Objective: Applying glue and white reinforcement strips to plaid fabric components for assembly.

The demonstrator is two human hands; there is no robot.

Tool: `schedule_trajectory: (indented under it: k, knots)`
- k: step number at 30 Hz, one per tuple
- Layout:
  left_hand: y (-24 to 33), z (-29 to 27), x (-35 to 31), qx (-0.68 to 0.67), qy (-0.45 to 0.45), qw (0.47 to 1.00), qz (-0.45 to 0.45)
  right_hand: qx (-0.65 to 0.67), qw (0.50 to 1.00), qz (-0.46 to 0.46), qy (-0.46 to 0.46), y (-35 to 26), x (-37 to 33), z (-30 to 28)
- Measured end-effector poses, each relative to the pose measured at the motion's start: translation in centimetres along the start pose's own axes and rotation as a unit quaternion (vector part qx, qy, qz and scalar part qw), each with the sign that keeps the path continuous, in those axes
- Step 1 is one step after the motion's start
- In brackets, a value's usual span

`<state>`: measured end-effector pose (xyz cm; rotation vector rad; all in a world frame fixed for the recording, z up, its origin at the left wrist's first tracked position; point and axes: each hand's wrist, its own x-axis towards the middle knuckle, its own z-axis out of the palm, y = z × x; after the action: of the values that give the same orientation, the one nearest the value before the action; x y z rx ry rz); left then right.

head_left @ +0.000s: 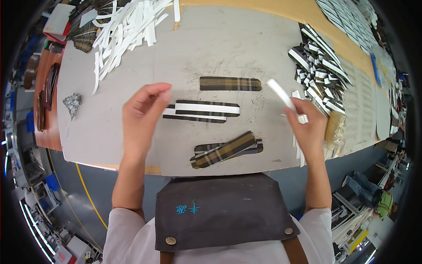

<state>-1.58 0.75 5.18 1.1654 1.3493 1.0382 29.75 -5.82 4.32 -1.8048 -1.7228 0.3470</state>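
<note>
My right hand [309, 127] pinches a narrow white strip [278, 91] near its lower end, and the strip slants up to the left above the table. Empty and slightly blurred, my left hand [143, 114] hovers left of the middle, fingers loosely curled with thumb and index tips close together. Between my hands lie two dark plaid fabric strips with white strips along them, the upper one [207, 108] partly over the lower one [198, 119]. Beyond them lies a brown plaid strip [230, 84]. Several plaid strips [224, 150] overlap in a small stack near the front edge.
Loose white strips [127, 33] pile up at the back left. Black-and-white pieces [323, 70] are heaped at the right, beside a bottle with yellowish contents [336, 127]. A crumpled grey piece [72, 105] lies far left. The table's front edge [246, 172] runs before my apron [224, 211].
</note>
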Motion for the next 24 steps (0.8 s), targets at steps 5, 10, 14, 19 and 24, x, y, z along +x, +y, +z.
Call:
schedule_trajectory:
  k: [5,10,14,19,24]
  knots:
    - [-1.8,3.1,-1.3,0.209,-0.137,0.957,0.146,-0.112,0.994,-0.006,-0.004,3.2,-1.5,-0.8]
    - [-3.2,6.5,-1.1,0.301,-0.170,0.875,0.338,-0.133,0.991,-0.018,0.031,0.6,-1.1,-0.3]
    - [-4.1,8.0,-0.2,0.391,-0.177,0.816,0.387,-0.002,1.000,0.014,0.004,-1.4,-1.1,1.7]
    - [-3.4,8.5,0.1,0.468,-0.236,0.712,0.468,0.151,0.981,0.056,-0.104,-3.8,-1.1,4.7]
    - [-3.7,8.4,-0.1,0.499,-0.249,0.680,0.476,0.151,0.978,0.082,-0.118,-4.2,-0.8,6.1]
